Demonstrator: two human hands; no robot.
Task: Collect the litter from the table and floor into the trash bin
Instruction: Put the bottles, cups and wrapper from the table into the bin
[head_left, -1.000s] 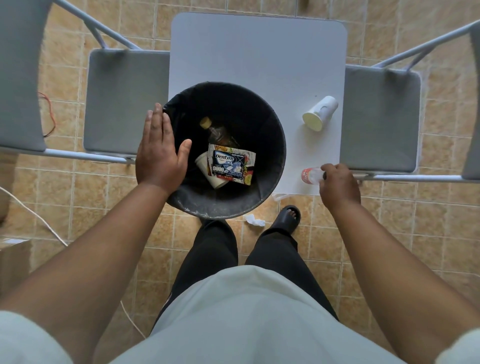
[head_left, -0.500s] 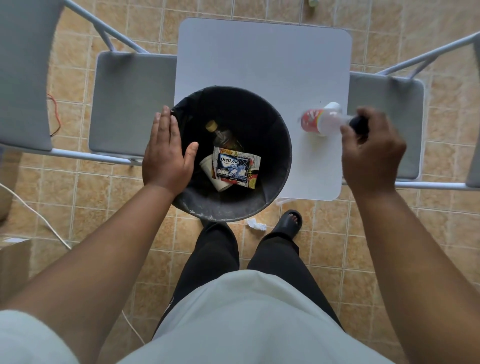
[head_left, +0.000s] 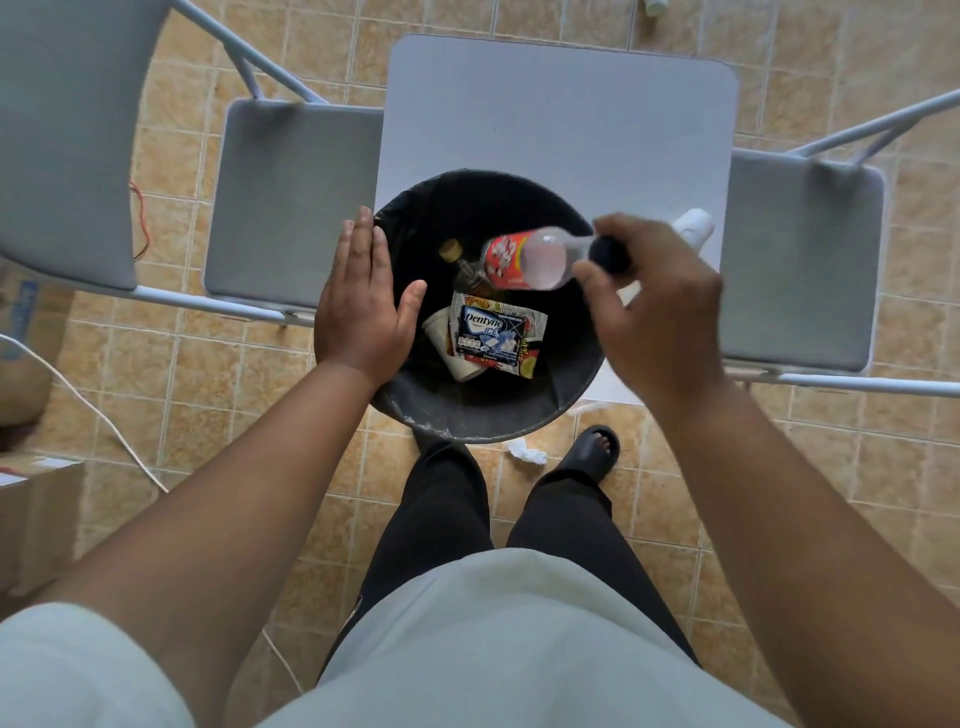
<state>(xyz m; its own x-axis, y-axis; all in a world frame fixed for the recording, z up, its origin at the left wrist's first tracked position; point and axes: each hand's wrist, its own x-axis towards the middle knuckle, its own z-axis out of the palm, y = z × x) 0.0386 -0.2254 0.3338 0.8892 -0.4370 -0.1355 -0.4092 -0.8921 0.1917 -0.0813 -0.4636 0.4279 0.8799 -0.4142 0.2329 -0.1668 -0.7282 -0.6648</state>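
Head camera looks straight down on both hands. The right hand pinches the dark cap end of a plastic bottle with a red label – fingers curled round the neck, the bottle lying roughly level over the open mouth of the trash bin. The left hand lies flat with straight fingers against the bin's left rim, thumb spread over the opening.

Inside the black-lined bin lie a gum wrapper, a paper cup partly under it, and a glass bottle with a gold cap.

Beyond the bin stands a white table; 1 white cup lies on its right side, partly hidden behind the right hand. A grey chair sits to the left of the table and another chair to the right.

On the tiled floor, a crumpled tissue lies between the person's legs, just beside a black sandal.
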